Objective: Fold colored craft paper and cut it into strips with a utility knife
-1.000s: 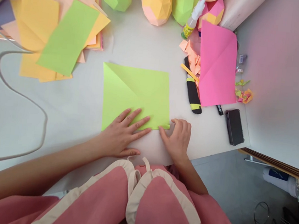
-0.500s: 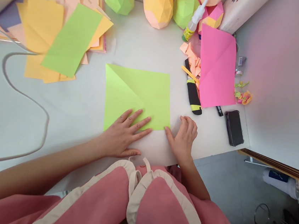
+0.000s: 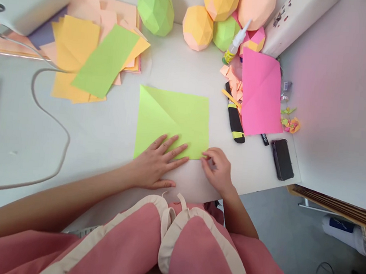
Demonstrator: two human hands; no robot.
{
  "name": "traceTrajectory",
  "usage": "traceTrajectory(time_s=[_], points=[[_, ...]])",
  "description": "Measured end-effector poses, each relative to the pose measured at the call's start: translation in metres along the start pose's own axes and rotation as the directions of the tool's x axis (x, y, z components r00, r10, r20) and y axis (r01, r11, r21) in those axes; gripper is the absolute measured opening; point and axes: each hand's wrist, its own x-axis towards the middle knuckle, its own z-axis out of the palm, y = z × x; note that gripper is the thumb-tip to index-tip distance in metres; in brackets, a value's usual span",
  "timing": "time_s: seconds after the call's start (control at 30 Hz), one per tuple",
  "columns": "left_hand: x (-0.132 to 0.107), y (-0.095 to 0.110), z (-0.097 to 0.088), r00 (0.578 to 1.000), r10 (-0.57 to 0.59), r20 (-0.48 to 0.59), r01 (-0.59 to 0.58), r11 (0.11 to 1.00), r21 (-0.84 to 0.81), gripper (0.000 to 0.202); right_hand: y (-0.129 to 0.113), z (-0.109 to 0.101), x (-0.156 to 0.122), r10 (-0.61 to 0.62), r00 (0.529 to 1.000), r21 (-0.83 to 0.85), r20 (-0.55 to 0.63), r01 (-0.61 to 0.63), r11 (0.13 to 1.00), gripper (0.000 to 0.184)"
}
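A sheet of light green paper (image 3: 185,111) lies on the white table, with a diagonal crease running from its far left corner. My left hand (image 3: 157,160) rests flat on the sheet's near edge, fingers spread, the thumb on the table. At the near right corner of the paper, my right hand (image 3: 217,169) has its thumb and index finger pinched together on the corner. To the right lie a black and yellow-green box cutter (image 3: 236,121) and a pink sheet of paper (image 3: 262,93) with crease lines.
Faceted paper eggs (image 3: 155,8) stand along the back beside a glue bottle (image 3: 233,48). Peach scraps (image 3: 234,81) lie by the cutter. A phone (image 3: 282,159) is near the right edge. Paper sheets (image 3: 106,61), a white device (image 3: 27,3) and its cable (image 3: 66,142) occupy the left.
My right hand's fingers have come in from the right, closing with the thumb at the paper's corner. My left hand stays flat on the sheet. The camera view has shifted slightly.
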Motion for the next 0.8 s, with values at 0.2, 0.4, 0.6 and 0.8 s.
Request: traceTrajectory(time_s=[0.2, 0.4, 0.6, 0.8], points=[[-0.014, -0.008, -0.012, 0.991, 0.017, -0.135, -0.010, 0.998, 0.054, 0.039, -0.013, 0.000, 0.022, -0.031, 0.947, -0.050, 0.319, 0.049, 0.998, 0.007], [-0.025, 0.003, -0.021, 0.997, -0.013, -0.071, 0.030, 0.969, 0.244, 0.030, -0.029, -0.004, 0.046, 0.126, 0.866, -0.320, 0.483, 0.041, 0.947, 0.007], [-0.015, 0.020, -0.019, 0.998, -0.045, 0.032, 0.032, 0.947, 0.320, 0.026, -0.059, 0.001, 0.071, 0.287, 0.716, -0.539, 0.636, 0.146, 0.829, 0.030], [-0.015, 0.016, -0.018, 0.998, -0.057, 0.010, 0.053, 0.968, 0.247, 0.036, -0.075, 0.011, 0.094, 0.401, 0.600, -0.612, 0.692, 0.194, 0.766, 0.038]])
